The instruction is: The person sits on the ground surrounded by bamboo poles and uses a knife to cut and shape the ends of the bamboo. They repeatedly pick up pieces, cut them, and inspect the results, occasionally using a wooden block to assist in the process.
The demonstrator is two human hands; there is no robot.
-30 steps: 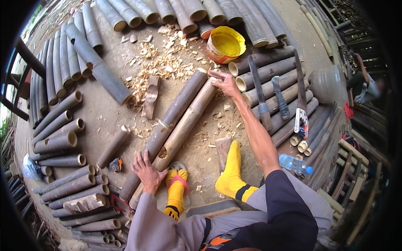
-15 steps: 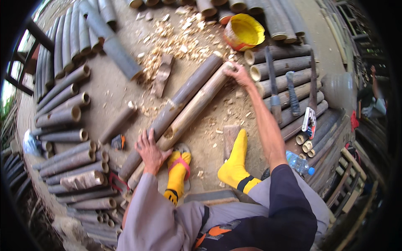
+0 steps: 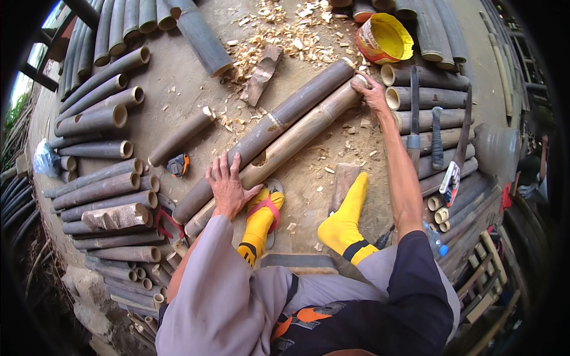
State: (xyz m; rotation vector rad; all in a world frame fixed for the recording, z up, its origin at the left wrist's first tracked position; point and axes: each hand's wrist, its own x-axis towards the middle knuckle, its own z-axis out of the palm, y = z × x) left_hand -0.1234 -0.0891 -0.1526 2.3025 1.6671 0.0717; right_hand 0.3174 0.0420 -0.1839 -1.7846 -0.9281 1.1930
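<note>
Two bamboo poles lie side by side, slanting across the ground before me: a dark pole [image 3: 306, 96] and a paler, scraped pole [image 3: 306, 124] nearer to me. An oval hole shows in the paler pole's upper side, just beyond my left hand. My left hand [image 3: 227, 185] rests across both poles near their lower ends, fingers spread over the dark one and thumb out along the pale one. At the far end, my right hand [image 3: 372, 95] grips the tip of the paler pole. My left foot [image 3: 259, 225], in a yellow sock and sandal, stands close beside the paler pole.
Bamboo stacks [image 3: 98, 184] line the left. On the right-hand stack lie a long knife [image 3: 414, 113], a wrapped-handle tool [image 3: 437, 136] and a white-handled saw [image 3: 452, 178]. Wood shavings [image 3: 279, 47], a yellow bucket [image 3: 386, 38], a tape measure [image 3: 178, 165] and a short bamboo piece [image 3: 181, 137] lie around.
The whole view has shifted, with the surroundings sliding to the right in it. Both hands keep their places on the poles. The paler pole's hole appears turned slightly toward the dark pole.
</note>
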